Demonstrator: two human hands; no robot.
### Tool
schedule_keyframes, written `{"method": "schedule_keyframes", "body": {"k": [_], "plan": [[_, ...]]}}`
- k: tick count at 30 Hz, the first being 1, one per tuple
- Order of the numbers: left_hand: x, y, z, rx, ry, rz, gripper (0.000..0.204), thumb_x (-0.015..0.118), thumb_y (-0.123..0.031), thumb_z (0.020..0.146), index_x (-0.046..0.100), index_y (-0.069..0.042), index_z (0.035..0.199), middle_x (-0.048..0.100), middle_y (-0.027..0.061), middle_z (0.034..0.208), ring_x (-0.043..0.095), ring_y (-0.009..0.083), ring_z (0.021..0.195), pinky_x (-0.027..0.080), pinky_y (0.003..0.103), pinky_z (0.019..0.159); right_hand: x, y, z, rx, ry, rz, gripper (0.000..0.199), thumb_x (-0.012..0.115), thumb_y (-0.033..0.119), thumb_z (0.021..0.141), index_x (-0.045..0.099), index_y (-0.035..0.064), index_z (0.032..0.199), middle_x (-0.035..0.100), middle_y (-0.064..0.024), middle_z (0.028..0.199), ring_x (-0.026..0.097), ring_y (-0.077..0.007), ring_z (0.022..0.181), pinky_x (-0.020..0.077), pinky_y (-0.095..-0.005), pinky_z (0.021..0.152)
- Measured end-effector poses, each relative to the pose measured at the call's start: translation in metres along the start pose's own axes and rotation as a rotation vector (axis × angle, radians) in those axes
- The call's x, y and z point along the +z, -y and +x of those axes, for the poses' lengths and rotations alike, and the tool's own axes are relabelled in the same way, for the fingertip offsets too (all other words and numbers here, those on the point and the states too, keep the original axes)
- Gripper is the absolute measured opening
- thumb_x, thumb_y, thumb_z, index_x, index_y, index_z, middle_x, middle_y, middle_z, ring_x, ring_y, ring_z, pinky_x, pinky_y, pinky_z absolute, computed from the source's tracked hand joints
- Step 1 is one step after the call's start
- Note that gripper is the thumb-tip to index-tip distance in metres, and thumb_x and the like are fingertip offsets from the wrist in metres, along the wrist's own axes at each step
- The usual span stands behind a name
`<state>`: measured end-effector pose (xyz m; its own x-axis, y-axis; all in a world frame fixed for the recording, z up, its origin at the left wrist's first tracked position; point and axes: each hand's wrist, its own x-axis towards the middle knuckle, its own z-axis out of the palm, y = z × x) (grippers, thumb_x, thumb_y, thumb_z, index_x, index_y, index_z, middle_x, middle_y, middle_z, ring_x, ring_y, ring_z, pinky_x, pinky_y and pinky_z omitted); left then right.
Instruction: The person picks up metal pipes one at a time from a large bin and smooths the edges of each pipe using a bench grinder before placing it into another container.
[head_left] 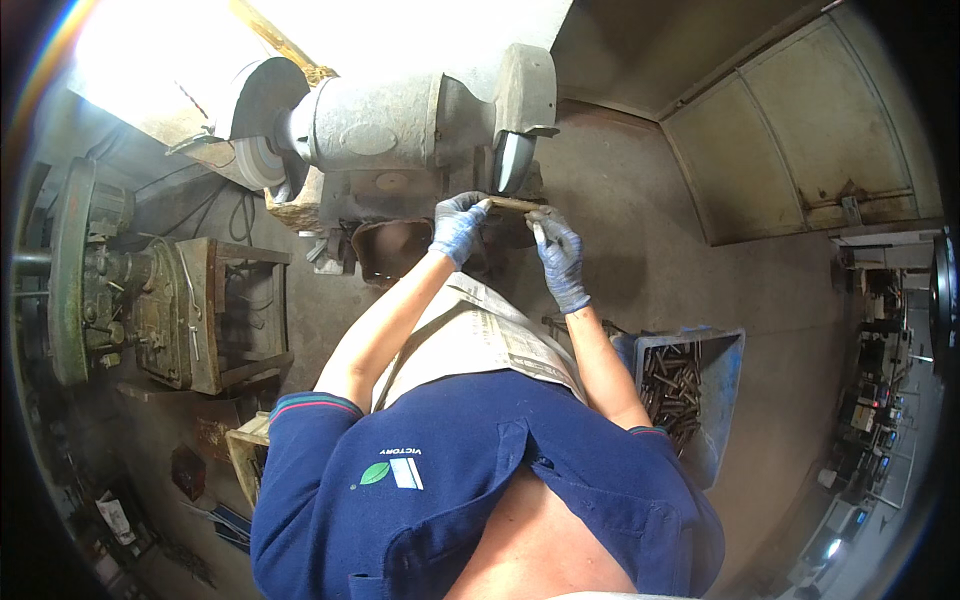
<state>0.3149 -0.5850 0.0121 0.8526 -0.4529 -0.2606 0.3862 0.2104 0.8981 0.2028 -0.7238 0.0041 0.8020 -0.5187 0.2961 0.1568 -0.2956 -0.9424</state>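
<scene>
A short, narrow brownish metal piece (513,203) spans the gap between my two gloved hands, lying roughly level. My left hand (459,230) pinches its left end, and my right hand (560,256) has its fingers closed on the right end. Both gloves are grey-blue and stained. Just beyond the piece is the right wheel (515,158) of a large grey bench grinder (378,120), under a curved metal guard (527,90). Whether the piece touches the wheel, I cannot tell.
The grinder's left wheel (258,162) is exposed. Below the grinder hangs a brown tub (392,250). By my right elbow stands a blue bin (728,400) holding many metal pieces (672,390). A greenish machine (150,300) stands left, a yellowish crate (243,452) by my left side, a large panelled metal enclosure (800,130) right.
</scene>
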Motion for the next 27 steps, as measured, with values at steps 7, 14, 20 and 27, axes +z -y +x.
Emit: {"method": "schedule_keyframes", "body": {"k": [7, 14, 20, 27], "plan": [[0.015, 0.013, 0.012, -0.067, -0.098, -0.067, 0.007, 0.060, -0.005, 0.085, 0.065, 0.001, 0.086, 0.065, 0.0055, 0.076, 0.059, 0.0103, 0.062, 0.048, 0.024, 0.054, -0.005, -0.025, 0.007, 0.097, -0.007, 0.097, 0.013, 0.058, 0.003, 0.086, 0.065, -0.0027, 0.096, 0.065, -0.0095, 0.096, 0.061, -0.0171, 0.090, 0.0478, -0.0299, 0.083], [-0.019, 0.007, 0.019, -0.007, -0.170, 0.062, 0.007, 0.063, -0.004, 0.083, 0.066, 0.002, 0.086, 0.064, 0.0035, 0.075, 0.055, 0.0081, 0.062, 0.046, 0.023, 0.058, 0.025, -0.025, 0.013, 0.119, 0.090, 0.113, 0.017, 0.056, 0.007, 0.089, 0.063, -0.0040, 0.101, 0.063, -0.0113, 0.101, 0.060, -0.0183, 0.094, 0.0490, -0.0315, 0.088], [-0.014, -0.008, 0.011, -0.031, -0.162, 0.039, 0.007, 0.062, -0.003, 0.083, 0.066, 0.002, 0.085, 0.065, 0.0044, 0.075, 0.056, 0.0085, 0.063, 0.046, 0.022, 0.057, 0.035, -0.030, 0.013, 0.188, -0.023, 0.248, 0.012, 0.065, 0.007, 0.083, 0.067, -0.0004, 0.091, 0.068, -0.0077, 0.090, 0.061, -0.0124, 0.082, 0.0469, -0.0264, 0.077], [0.009, 0.019, 0.028, -0.109, -0.097, 0.043, 0.009, 0.062, -0.004, 0.084, 0.065, 0.004, 0.085, 0.065, 0.0077, 0.076, 0.060, 0.0128, 0.064, 0.051, 0.025, 0.057, -0.004, -0.037, 0.016, 0.291, 0.015, 0.184, 0.020, 0.057, 0.011, 0.089, 0.064, -0.0050, 0.099, 0.065, -0.0112, 0.094, 0.062, -0.0179, 0.089, 0.0501, -0.0311, 0.085]]}}
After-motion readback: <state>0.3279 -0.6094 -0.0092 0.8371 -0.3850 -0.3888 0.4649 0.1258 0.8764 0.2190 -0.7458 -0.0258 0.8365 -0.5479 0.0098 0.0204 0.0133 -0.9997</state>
